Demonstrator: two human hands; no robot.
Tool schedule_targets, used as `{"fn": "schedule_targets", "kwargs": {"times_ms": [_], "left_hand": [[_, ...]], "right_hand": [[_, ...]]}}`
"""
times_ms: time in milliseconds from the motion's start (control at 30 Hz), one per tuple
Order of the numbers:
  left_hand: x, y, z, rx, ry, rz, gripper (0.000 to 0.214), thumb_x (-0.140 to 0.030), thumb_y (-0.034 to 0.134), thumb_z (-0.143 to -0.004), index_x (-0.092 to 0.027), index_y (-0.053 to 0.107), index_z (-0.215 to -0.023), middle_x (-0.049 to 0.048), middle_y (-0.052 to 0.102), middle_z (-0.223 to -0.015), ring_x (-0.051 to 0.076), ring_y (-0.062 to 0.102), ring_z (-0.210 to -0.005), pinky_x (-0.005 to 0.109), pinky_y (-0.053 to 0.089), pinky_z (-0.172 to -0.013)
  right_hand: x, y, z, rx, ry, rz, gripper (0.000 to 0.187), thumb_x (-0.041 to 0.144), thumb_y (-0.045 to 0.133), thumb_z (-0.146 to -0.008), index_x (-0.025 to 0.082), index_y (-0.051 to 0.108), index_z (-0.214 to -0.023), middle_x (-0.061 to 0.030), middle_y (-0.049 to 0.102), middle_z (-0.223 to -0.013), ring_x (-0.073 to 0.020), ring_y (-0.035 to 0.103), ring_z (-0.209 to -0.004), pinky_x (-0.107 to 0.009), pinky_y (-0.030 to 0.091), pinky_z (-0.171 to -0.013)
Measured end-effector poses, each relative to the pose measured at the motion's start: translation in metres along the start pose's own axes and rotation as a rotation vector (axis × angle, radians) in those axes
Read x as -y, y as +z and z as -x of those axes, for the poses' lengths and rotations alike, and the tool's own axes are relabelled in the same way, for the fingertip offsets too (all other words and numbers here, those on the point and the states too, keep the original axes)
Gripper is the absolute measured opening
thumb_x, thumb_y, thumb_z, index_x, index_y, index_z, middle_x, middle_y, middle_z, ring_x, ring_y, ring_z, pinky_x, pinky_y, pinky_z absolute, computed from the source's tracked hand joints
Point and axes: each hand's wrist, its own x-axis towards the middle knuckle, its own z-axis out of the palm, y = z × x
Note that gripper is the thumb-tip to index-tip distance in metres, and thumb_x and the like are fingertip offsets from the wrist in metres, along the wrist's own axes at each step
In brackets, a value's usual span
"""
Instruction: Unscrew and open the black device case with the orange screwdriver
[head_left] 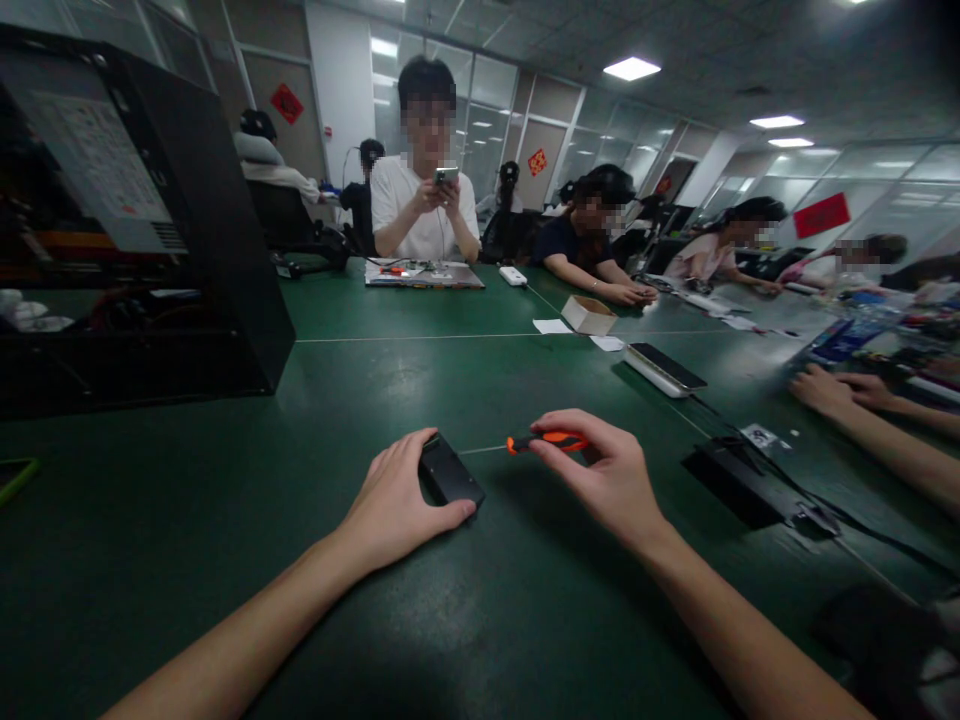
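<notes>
My left hand [394, 500] is closed around a small black box-like device [450, 474] that rests on the green table [480, 620]. My right hand [607, 475] grips a screwdriver with an orange and black handle [551, 440]. Its thin metal shaft [484, 450] points left and reaches the top of the black device. Both forearms stretch in from the bottom edge.
A big black case [142, 230] stands at the left. A black device with cables [750, 485] lies at the right, near a co-worker's hands [840, 392]. A phone on a white block [664, 368] and a small cardboard box [589, 314] sit further back. Several people sit along the far side.
</notes>
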Motion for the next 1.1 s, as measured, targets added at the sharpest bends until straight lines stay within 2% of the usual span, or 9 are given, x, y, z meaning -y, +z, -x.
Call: {"fn": "schedule_targets", "kwargs": {"times_ms": [67,133,233,300,367,500,667,933,1100], "left_hand": [[0.000,-0.002,0.000,0.020,0.005,0.018,0.092,-0.059,0.078,-0.071,-0.016,0.045,-0.146,0.0194,0.055,-0.146,0.041,0.051,-0.135,0.059,0.039,-0.113],[0.002,-0.005,0.000,0.044,0.016,0.043,0.094,-0.058,0.079,-0.071,-0.017,0.044,-0.148,0.0190,0.053,-0.149,0.042,0.049,-0.137,0.060,0.038,-0.114],[0.008,-0.009,-0.001,0.091,0.035,0.100,0.089,-0.054,0.076,-0.077,-0.019,0.042,-0.151,0.0178,0.050,-0.153,0.041,0.046,-0.140,0.060,0.038,-0.114],[0.013,-0.010,-0.001,0.103,0.049,0.147,0.082,-0.052,0.071,-0.083,-0.022,0.041,-0.152,0.0165,0.048,-0.156,0.040,0.046,-0.141,0.060,0.039,-0.114],[0.015,-0.008,-0.002,0.092,0.055,0.162,0.079,-0.050,0.069,-0.085,-0.023,0.040,-0.153,0.0160,0.047,-0.157,0.039,0.047,-0.142,0.059,0.039,-0.115],[0.010,-0.002,0.000,0.041,-0.003,0.087,0.088,-0.046,0.074,-0.079,-0.019,0.036,-0.154,0.0183,0.052,-0.151,0.042,0.049,-0.138,0.060,0.041,-0.112],[0.005,0.001,0.002,0.025,-0.025,0.032,0.101,-0.056,0.080,-0.071,-0.020,0.036,-0.155,0.0190,0.049,-0.153,0.044,0.046,-0.139,0.062,0.039,-0.113],[0.000,-0.001,0.002,0.059,-0.046,0.145,0.089,-0.049,0.078,-0.076,-0.021,0.039,-0.151,0.0171,0.050,-0.152,0.040,0.047,-0.139,0.060,0.036,-0.116],[-0.001,0.009,0.005,0.032,-0.041,0.188,0.093,-0.045,0.076,-0.079,-0.021,0.028,-0.155,0.0189,0.036,-0.161,0.041,0.035,-0.148,0.062,0.030,-0.119]], "right_hand": [[0.012,-0.010,-0.016,-0.030,-0.044,0.006,0.017,0.034,0.072,-0.090,0.022,0.068,-0.101,-0.0044,0.076,-0.093,-0.0197,0.073,-0.082,-0.033,0.058,-0.074],[0.029,-0.020,-0.038,0.011,-0.142,0.032,0.021,0.034,0.069,-0.092,0.021,0.066,-0.109,-0.0036,0.075,-0.091,-0.0182,0.072,-0.077,-0.031,0.057,-0.071],[0.060,-0.030,-0.072,0.324,-0.326,0.108,0.020,0.032,0.068,-0.093,0.020,0.066,-0.110,-0.0031,0.074,-0.093,-0.0160,0.069,-0.076,-0.028,0.053,-0.071],[0.076,-0.030,-0.089,0.557,-0.377,0.121,0.018,0.029,0.070,-0.092,0.020,0.066,-0.107,-0.0015,0.074,-0.091,-0.0155,0.069,-0.078,-0.026,0.050,-0.071],[0.085,-0.026,-0.098,0.662,-0.383,0.125,0.012,0.027,0.071,-0.092,0.020,0.067,-0.100,0.0001,0.072,-0.086,-0.0147,0.067,-0.077,-0.025,0.047,-0.070],[0.085,-0.018,-0.098,0.605,-0.420,0.166,0.007,0.024,0.068,-0.094,0.018,0.065,-0.093,-0.0004,0.070,-0.085,-0.0142,0.064,-0.076,-0.026,0.043,-0.068],[0.076,-0.018,-0.095,0.606,-0.413,0.146,0.009,0.026,0.066,-0.095,0.018,0.065,-0.094,-0.0005,0.070,-0.086,-0.0139,0.064,-0.076,-0.025,0.043,-0.069],[0.071,-0.013,-0.098,0.610,-0.411,0.128,0.008,0.024,0.066,-0.095,0.017,0.063,-0.092,0.0003,0.068,-0.084,-0.0125,0.062,-0.074,-0.023,0.043,-0.068],[0.065,-0.009,-0.099,0.570,-0.386,0.117,0.007,0.023,0.066,-0.094,0.017,0.064,-0.090,0.0006,0.067,-0.081,-0.0122,0.061,-0.072,-0.023,0.042,-0.068]]}}
